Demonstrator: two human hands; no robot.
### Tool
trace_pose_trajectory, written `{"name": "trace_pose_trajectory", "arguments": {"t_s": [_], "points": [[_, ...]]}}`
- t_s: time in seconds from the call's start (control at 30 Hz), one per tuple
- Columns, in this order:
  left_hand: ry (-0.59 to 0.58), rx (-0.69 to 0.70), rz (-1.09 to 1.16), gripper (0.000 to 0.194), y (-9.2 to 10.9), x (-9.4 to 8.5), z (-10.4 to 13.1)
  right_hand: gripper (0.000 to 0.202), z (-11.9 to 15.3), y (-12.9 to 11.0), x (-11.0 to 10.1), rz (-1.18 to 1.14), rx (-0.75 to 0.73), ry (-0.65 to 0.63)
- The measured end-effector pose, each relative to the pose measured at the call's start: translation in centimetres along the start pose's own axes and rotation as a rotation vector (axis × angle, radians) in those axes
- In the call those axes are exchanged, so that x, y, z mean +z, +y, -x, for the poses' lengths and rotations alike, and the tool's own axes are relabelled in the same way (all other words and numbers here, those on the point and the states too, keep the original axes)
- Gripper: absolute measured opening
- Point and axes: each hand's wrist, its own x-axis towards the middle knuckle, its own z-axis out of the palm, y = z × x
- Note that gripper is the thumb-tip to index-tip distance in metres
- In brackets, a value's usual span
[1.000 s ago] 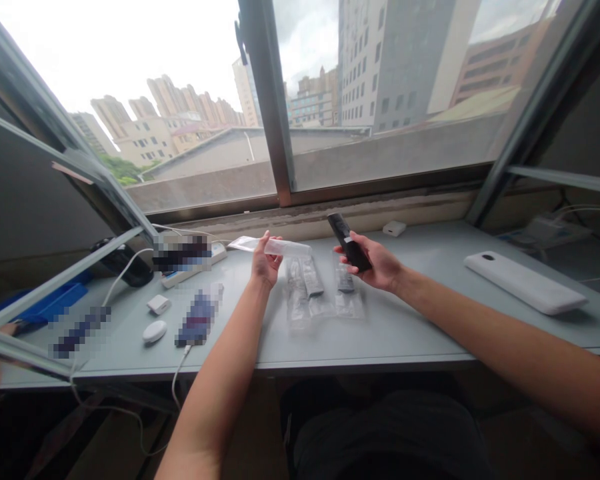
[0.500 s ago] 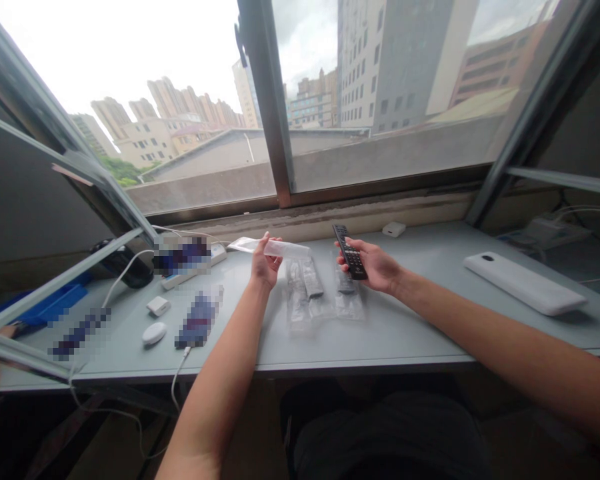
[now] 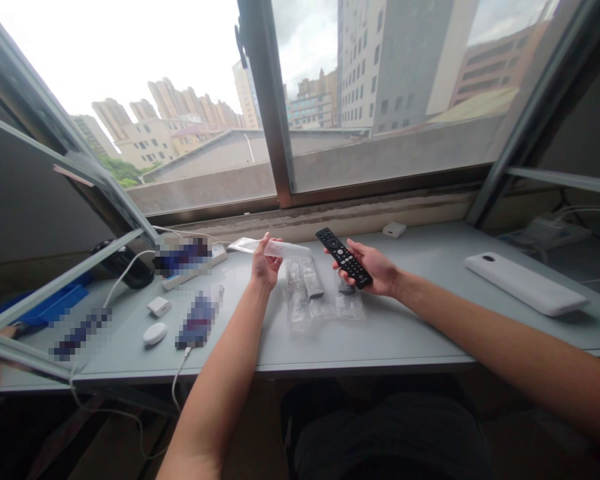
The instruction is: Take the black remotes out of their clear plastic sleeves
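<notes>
Remote (image 3: 338,253): black, its buttons facing up at me, raised above the table and slanting from its far end at upper left down to its near end by my palm.
Right hand (image 3: 375,265): my fingers are curled under the lower part of the remote from beneath, their tips showing along its left edge; my thumb lies up by its right side, and I cannot tell whether it presses.
Left hand (image 3: 267,265): thumb and fingers closed on a clear sleeve (image 3: 293,250), which reaches out to both sides of my grip, just left of the remote and apart from it.
Wrapped pieces (image 3: 311,280): dark items in clear plastic, lying on the table below the sleeve's right end.
Clear bag (image 3: 349,308): flat on the table under the remote, a dark item partly showing in it.
Table (image 3: 410,340): pale grey, running along below the window (image 3: 395,160).
Right side: a long white block (image 3: 525,283) lies well apart from my hands; a small white box (image 3: 395,229) sits near the back edge.
Left side: a white adapter (image 3: 159,306), a rounded white piece (image 3: 155,334) and a blurred-out device (image 3: 199,319).
</notes>
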Motion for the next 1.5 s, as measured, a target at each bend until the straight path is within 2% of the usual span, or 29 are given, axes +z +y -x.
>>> {"name": "trace_pose_trajectory", "arguments": {"t_s": [0.13, 0.3, 0.47, 0.57, 0.73, 0.93, 1.1, 1.27, 1.5], "points": [[-0.014, 0.003, 0.0, 0.023, 0.02, 0.01, 0.09, 0.044, 0.18, -0.22, 0.04, 0.016, 0.014, -0.025], [0.001, 0.005, -0.011, 0.024, 0.0, 0.08, 0.12, 0.047, 0.32, -0.31, 0.26, -0.047, 0.024, -0.068], [0.003, 0.009, -0.01, 0.023, 0.0, 0.1, 0.22, 0.025, 0.18, -0.3, 0.32, -0.084, 0.009, 0.079], [0.001, 0.009, -0.005, 0.023, 0.02, 0.1, 0.24, 0.026, 0.02, -0.33, 0.23, -0.053, -0.003, 0.139], [-0.006, 0.007, -0.004, 0.022, -0.02, 0.08, 0.12, 0.039, -0.11, -0.25, -0.02, -0.071, -0.019, 0.063], [0.006, 0.004, -0.007, 0.023, -0.01, 0.12, 0.17, 0.04, 0.04, -0.22, -0.11, -0.084, 0.011, -0.025], [-0.016, 0.01, -0.008, 0.028, -0.05, -0.02, 0.12, 0.021, 0.11, -0.19, 0.12, -0.093, -0.008, 0.006], [-0.016, 0.01, -0.006, 0.025, -0.09, -0.05, 0.07, 0.034, 0.12, -0.32, 0.31, -0.124, 0.021, 0.037], [-0.007, 0.012, -0.005, 0.026, -0.06, 0.01, 0.13, 0.035, 0.24, -0.28, 0.3, -0.135, -0.023, -0.048]]}}
